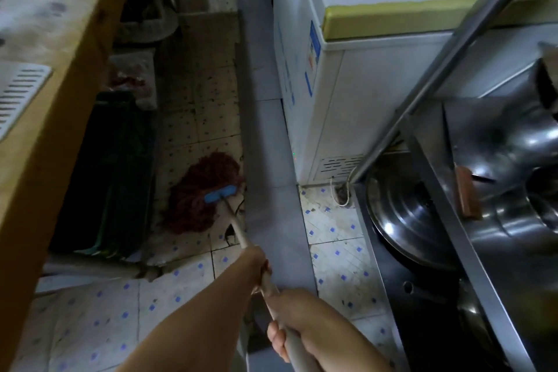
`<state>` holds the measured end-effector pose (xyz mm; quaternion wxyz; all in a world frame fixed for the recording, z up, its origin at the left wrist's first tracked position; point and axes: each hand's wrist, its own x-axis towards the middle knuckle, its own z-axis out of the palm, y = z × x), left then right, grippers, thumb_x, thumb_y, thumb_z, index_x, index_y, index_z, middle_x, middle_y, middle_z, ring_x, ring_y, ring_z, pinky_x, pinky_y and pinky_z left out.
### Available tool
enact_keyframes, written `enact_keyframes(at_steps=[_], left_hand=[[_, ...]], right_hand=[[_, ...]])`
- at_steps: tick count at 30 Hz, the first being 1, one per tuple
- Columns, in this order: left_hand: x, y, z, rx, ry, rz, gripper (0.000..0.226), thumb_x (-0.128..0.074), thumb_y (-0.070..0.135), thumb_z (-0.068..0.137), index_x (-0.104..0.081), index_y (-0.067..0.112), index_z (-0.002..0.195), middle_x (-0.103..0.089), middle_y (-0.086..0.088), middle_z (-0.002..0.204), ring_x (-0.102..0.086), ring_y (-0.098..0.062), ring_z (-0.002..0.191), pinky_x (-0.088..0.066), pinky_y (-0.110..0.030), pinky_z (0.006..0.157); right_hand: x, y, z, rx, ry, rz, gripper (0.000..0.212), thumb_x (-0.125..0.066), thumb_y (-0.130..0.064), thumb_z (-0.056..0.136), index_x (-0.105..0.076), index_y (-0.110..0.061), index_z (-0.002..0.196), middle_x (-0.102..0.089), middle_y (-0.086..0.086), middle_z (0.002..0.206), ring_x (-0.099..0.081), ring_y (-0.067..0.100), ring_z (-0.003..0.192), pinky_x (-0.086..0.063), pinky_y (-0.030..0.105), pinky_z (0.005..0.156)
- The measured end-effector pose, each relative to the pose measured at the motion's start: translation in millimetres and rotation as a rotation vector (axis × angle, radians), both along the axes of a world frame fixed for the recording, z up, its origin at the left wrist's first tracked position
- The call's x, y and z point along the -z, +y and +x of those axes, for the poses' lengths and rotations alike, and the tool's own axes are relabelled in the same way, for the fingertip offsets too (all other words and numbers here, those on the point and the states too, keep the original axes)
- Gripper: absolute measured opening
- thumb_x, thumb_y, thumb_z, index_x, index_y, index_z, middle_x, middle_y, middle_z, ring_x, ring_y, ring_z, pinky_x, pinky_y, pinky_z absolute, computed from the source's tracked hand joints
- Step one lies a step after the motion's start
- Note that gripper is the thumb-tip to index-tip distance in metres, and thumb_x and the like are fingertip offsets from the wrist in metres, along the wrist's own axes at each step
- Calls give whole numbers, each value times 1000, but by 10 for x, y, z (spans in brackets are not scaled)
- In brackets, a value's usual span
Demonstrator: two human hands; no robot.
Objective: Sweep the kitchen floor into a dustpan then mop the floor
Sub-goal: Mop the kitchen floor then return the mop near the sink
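Both hands grasp the pale handle (238,229) of a string mop: the left hand (256,263) is wrapped round it farther down the shaft, the right hand (290,323) nearer the person. The dark red mop head (199,193), clamped in a blue bracket (219,193), lies spread on the dirty tiled floor (193,118), beside the grey strip (265,160) running along the white chest freezer (362,93).

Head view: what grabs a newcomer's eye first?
The dark red mop head spread on the grimy tiled floor, mid-frame, under a blue clamp. Both hands grip its pale handle: left hand further down the handle, right hand nearer the camera. At right, shiny steel pots crowd a metal rack beside a white freezer.
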<state>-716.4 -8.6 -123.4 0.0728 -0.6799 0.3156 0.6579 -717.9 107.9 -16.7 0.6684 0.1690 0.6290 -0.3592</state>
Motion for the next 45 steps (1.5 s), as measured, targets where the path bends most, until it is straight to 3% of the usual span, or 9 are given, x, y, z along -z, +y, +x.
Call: enact_keyframes(at_steps=[14,17,21,23,27,32,35,39,45], left_hand=[[199,-844,-773,243,22,-13,40,-31,17,103,-42,-4,71,-39,-10,53,-40,-23,55,-39,-32,61],[251,-1349,-977,284,46,-14,45,-33,12,101,-40,4,56,-39,-7,32,-37,-19,42,-35,-21,49],[290,-1982,-1314,276,107,-78,44,-30,8,101,-37,4,59,-39,-13,48,-39,-22,37,-33,-23,49],[293,-2292,-1469,258,90,-85,45,-28,17,104,-37,6,62,-37,-9,34,-36,-17,25,-28,-19,43],[386,-2783,-1695,242,57,-108,51,-29,28,104,-38,4,60,-38,-6,31,-32,-19,47,-26,-23,48],[342,-2916,-1949,266,50,-77,39,-28,28,105,-54,-2,103,-54,-12,60,-34,-20,51,-36,-28,59],[271,-2974,-2108,262,50,-65,43,-30,27,105,-55,-8,105,-52,-11,67,-43,-21,60,-47,-33,76],[295,-3033,-2338,264,44,-38,29,-39,21,102,-54,-4,103,-49,-12,59,-42,-21,50,-39,-24,50],[320,-3172,-2653,233,64,-24,36,-37,24,102,-55,1,81,-50,-11,64,-45,-21,50,-40,-21,42]], right_hand=[[-105,-891,-704,45,61,92,31,-55,-35,93,-56,-8,76,-50,5,53,-40,11,33,-35,15,39],[-36,-1376,-906,90,62,75,28,-57,-31,92,-55,-8,76,-48,6,53,-41,10,32,-36,15,38],[43,-2032,-1183,109,89,45,27,-54,-27,95,-51,-8,76,-45,6,53,-39,9,26,-35,13,34],[61,-2350,-1328,93,91,28,26,-50,-28,97,-48,-10,78,-44,7,56,-38,8,23,-34,13,33],[130,-2827,-1525,60,122,0,27,-50,-28,97,-48,-11,77,-46,6,54,-37,9,21,-36,18,38],[93,-2945,-1800,19,107,38,28,-49,-29,98,-48,-11,77,-48,6,57,-38,9,21,-34,15,38],[-7,-2987,-1993,-1,123,28,29,-50,-28,98,-49,-9,77,-48,7,56,-39,10,22,-35,17,39],[-43,-3024,-2279,19,126,22,30,-51,-27,97,-47,-8,75,-45,9,59,-37,10,19,-34,9,36],[79,-3226,-2574,43,141,39,32,-56,-29,94,-48,-10,69,-46,6,54,-42,10,28,-35,19,40]])
